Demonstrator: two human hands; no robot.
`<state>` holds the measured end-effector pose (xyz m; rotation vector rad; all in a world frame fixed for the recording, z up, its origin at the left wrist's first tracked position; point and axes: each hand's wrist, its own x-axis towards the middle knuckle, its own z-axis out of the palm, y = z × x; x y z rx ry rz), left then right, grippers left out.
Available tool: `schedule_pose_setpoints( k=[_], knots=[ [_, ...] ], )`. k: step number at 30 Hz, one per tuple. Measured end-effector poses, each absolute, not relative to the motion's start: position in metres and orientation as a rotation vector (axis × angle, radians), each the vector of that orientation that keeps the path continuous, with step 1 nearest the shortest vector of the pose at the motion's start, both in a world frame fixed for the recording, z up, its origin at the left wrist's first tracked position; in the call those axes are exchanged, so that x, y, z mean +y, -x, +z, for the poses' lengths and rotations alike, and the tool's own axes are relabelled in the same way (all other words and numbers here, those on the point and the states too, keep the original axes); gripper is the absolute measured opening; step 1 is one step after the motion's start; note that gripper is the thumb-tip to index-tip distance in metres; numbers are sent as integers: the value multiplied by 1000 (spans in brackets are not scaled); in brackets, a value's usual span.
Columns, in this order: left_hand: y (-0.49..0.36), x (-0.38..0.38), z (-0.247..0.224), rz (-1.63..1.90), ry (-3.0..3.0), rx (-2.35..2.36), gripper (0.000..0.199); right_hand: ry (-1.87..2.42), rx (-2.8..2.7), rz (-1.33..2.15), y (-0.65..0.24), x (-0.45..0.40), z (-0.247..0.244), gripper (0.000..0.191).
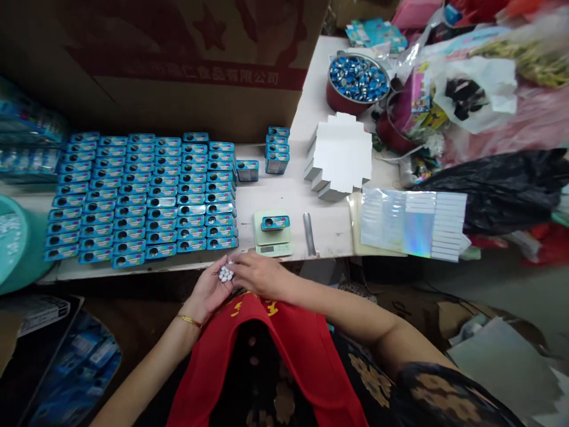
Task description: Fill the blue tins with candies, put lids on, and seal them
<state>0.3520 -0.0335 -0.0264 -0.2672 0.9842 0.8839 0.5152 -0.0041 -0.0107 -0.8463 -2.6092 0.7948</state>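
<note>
Cupped near the table's front edge, my left hand (208,292) holds a small heap of white round candies (226,273) in its palm. My right hand (258,274) lies over the heap, its bent fingers touching the candies; whether it pinches any is hidden. Just beyond, a pale green kitchen scale (272,242) carries one small blue box (275,223) with a dark round opening. To its right lies a metal scoop or strip (309,233). Many similar blue boxes (162,202) stand in tight rows on the left.
A large cardboard carton (178,101) blocks the back. At far left stands a turquoise bucket (22,249) of white pieces. On the right are a red pot (342,102) of blue-and-silver caps, stacked white card blanks (340,154), shiny sticker sheets (400,222) and a black plastic bag (502,190).
</note>
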Motion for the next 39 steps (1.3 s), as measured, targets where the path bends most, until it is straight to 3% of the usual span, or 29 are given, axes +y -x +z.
schedule_pose_setpoints(
  k=[3, 8, 27, 33, 39],
  knots=[
    [-356, -43, -26, 850, 331, 955, 26, 899, -2721, 673, -484, -25, -16, 25],
    [-352, -54, -20, 888, 448, 1027, 29, 909, -2797, 817, -479, -31, -24, 14],
    [-357, -44, -30, 751, 339, 999, 22, 818, -2638, 991, -496, -25, -35, 19],
    [-360, -38, -27, 765, 296, 1162, 15, 1283, -2246, 802, -543, 22, -28, 23],
    [-357, -38, -28, 806, 340, 1174, 16, 1555, -2196, 756, -570, 63, -42, 21]
  ],
)
